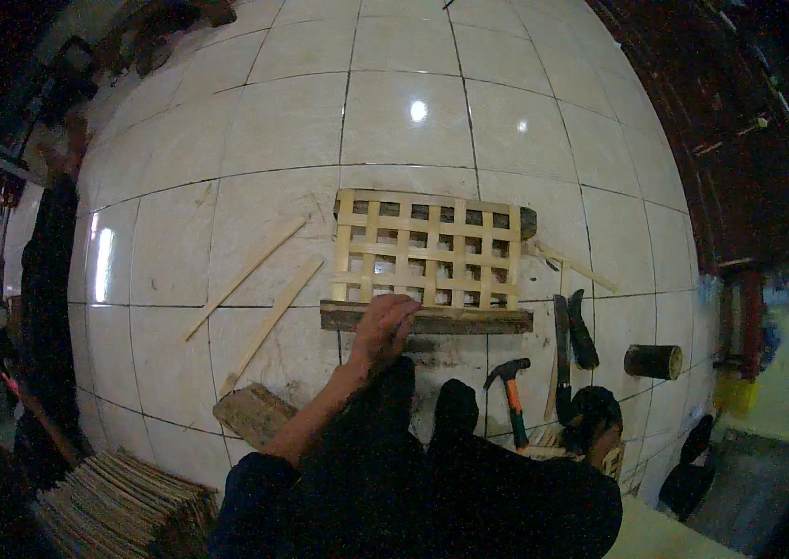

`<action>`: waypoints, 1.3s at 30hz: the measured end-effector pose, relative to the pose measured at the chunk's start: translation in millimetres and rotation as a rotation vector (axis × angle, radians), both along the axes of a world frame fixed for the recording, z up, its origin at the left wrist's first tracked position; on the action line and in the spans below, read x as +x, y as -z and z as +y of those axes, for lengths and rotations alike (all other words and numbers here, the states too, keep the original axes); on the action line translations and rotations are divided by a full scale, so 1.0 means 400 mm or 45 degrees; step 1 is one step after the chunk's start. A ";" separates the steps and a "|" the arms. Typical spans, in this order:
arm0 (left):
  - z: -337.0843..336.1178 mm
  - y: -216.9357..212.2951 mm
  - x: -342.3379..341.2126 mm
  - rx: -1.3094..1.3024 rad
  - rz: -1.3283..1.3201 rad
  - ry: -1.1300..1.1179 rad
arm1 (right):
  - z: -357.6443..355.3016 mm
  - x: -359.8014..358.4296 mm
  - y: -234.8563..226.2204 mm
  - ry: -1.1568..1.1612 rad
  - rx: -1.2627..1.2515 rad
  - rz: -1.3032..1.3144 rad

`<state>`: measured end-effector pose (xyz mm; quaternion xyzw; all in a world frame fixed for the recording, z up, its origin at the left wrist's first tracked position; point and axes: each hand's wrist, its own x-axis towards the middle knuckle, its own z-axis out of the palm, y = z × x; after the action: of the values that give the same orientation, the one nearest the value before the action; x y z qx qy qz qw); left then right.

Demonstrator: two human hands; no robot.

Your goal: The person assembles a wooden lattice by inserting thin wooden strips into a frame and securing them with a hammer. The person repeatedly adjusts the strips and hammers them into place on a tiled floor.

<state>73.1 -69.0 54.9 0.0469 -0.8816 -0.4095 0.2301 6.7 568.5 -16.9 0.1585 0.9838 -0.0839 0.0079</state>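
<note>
The woven bamboo lattice [427, 250] lies flat on the tiled floor [255, 140], its near edge resting on a dark wooden plank [469, 320] and its far right corner on another dark block. The left hand [383, 326] reaches forward from the lower edge and lies on the near edge of the lattice at its left end, fingers curled loosely over the strips and the plank beneath; it presses rather than clenches, and whether it actually grips a strip cannot be told. Left of this hand two long loose bamboo strips [269, 326] lie slanted on the floor, near each other but apart from the lattice. Nearer the person than the hand and to its left sits a rough wooden block [253, 413], and further that way, at the lower left, a stack of flat bamboo slats [124, 503]. To the right of the hand, just past the plank's end, lie a hammer [511, 391] with an orange and green handle, a dark long-bladed chopping knife [562, 359] and a second dark-handled tool beside it. Well to the right lies a short section of bamboo tube [652, 361]. The right hand [604, 443] is low at the right, close to the knife's handle, mostly hidden by dark clothing, so its state cannot be told.
</note>
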 end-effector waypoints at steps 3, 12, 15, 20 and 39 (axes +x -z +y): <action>0.026 0.006 -0.012 0.041 -0.005 0.108 | -0.008 -0.006 -0.007 0.002 -0.027 0.002; 0.062 0.014 -0.022 0.204 0.058 0.272 | -0.054 0.014 -0.078 0.156 -0.336 0.175; 0.098 -0.019 -0.042 0.300 0.104 0.303 | -0.253 -0.002 -0.138 0.212 -0.888 0.227; 0.162 -0.070 -0.123 0.449 0.118 0.465 | -0.882 -0.063 -0.290 0.158 -1.538 -0.261; 0.085 -0.048 -0.027 0.742 0.068 -0.071 | -1.164 -0.022 -0.270 -0.030 -1.982 -0.796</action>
<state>62.4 -35.0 74.2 0.1243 -0.7189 -0.6399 0.2414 -2.2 103.1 91.2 0.1134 0.5989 -0.6912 0.3883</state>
